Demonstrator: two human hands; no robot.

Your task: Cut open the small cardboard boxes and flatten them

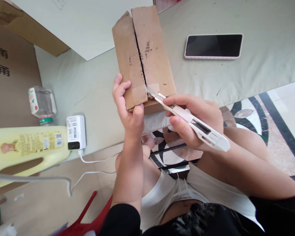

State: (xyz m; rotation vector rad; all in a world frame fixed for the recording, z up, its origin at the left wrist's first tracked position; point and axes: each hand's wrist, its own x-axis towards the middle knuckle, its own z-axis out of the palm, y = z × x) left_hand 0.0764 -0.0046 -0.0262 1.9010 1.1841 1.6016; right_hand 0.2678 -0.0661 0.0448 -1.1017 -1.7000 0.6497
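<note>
A small brown cardboard box (157,62) lies on the pale cloth surface, with a dark seam running along its top between two flaps. My left hand (130,105) grips the box's near left corner, thumb on the near side and fingers on the left side. In my right hand (196,114) is a white box cutter (199,129), held between thumb and fingers. Its blade tip touches the near end of the seam, where a strip of tape shows. The underside of the box is hidden.
A phone (213,46) lies to the right of the box. On the left are a clear plastic bottle (43,101), a white power bank (76,132) with a cable, and a large yellow jug (27,144). Larger cardboard (12,78) and a white panel (88,23) stand behind.
</note>
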